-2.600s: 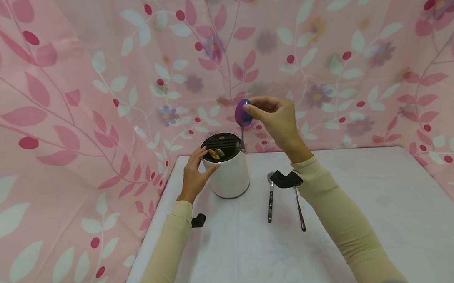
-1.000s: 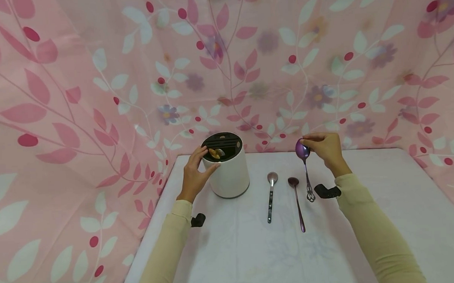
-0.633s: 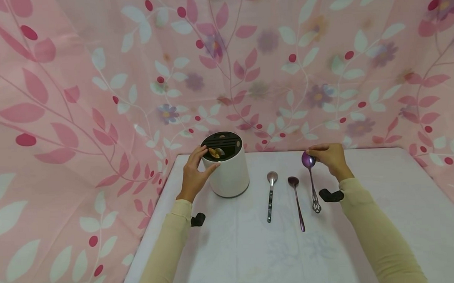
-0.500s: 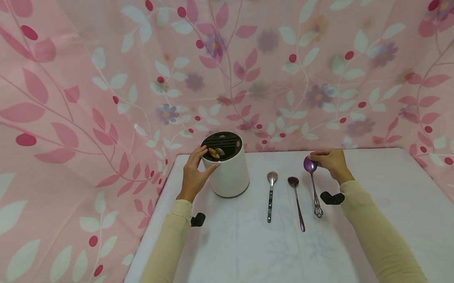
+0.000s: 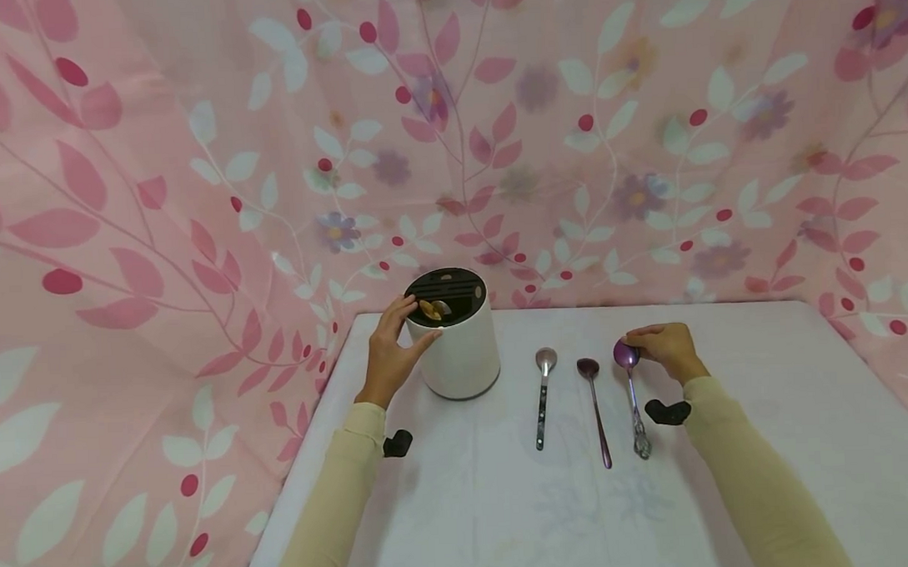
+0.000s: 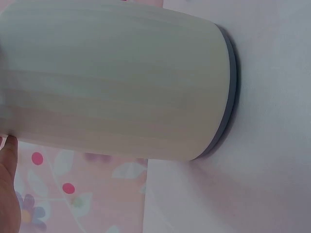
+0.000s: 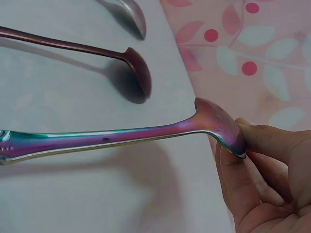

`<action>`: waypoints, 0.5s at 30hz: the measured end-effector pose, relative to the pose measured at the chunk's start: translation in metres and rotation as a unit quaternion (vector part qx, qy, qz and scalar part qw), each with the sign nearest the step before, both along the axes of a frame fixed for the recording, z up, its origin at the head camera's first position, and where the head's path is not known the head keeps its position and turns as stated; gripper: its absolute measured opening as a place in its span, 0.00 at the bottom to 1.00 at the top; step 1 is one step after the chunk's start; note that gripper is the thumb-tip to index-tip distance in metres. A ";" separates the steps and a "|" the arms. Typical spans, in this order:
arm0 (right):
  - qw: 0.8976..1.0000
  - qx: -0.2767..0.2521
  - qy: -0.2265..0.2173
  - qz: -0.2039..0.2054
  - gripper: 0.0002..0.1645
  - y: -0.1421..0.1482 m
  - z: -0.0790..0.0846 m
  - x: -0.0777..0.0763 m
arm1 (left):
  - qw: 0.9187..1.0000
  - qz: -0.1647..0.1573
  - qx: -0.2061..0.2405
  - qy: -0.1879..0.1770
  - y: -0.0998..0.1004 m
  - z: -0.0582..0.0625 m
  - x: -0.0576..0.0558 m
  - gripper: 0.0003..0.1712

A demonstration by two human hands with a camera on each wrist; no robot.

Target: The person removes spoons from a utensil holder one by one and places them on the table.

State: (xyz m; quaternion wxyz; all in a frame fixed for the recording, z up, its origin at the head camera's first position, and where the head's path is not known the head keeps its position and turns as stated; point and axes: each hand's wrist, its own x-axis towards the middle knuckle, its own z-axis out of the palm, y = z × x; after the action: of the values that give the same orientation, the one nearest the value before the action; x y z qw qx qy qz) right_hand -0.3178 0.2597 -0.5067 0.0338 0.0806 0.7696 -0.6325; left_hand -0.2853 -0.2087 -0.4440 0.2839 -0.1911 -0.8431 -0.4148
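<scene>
Purple iridescent metal spoon (image 5: 626, 356) with an ornate handle: in the head view its bowl points to 12 o'clock and its handle to 6, over a white cloth-covered table (image 5: 507, 515). The right hand (image 5: 670, 351) pinches the bowl. At 9 o'clock from this spoon lie a dark copper-coloured metal spoon (image 5: 588, 368) and, farther out, a silver spoon with a black handle (image 5: 546, 359). Toward 10 o'clock stands a white cylindrical canister (image 5: 460, 358) with a black slotted insert (image 5: 447, 288); the left hand (image 5: 393, 352), thumb and fingers spread, touches its rim.

Left wrist view: the canister's base faces 3 o'clock; a fingertip meets its wall near 9. The rest of that hand is hidden.

Right wrist view: thumb and fingers pinch the bowl's tip at 4 o'clock, raised off the cloth; whether the handle end touches, I cannot tell.
</scene>
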 end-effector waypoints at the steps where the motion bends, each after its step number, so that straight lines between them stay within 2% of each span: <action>1: 1.000 -0.001 -0.001 0.003 0.27 0.001 -0.002 0.000 | 1.000 0.000 0.000 -0.002 0.000 0.000 0.000 0.38; 8: 1.000 0.000 -0.010 -0.011 0.24 0.000 -0.012 -0.001 | 1.000 0.001 -0.002 -0.009 0.000 0.000 0.000 0.39; 15: 0.999 0.030 -0.021 -0.032 0.22 -0.001 -0.018 0.000 | 1.000 0.000 -0.001 -0.007 0.000 0.000 0.000 0.39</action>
State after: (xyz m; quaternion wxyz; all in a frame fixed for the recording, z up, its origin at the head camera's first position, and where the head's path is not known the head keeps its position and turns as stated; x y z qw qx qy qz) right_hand -0.3181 0.2587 -0.5247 0.0275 0.1194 0.7845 -0.6079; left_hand -0.2857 -0.2088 -0.4437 0.2780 -0.1885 -0.8456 -0.4149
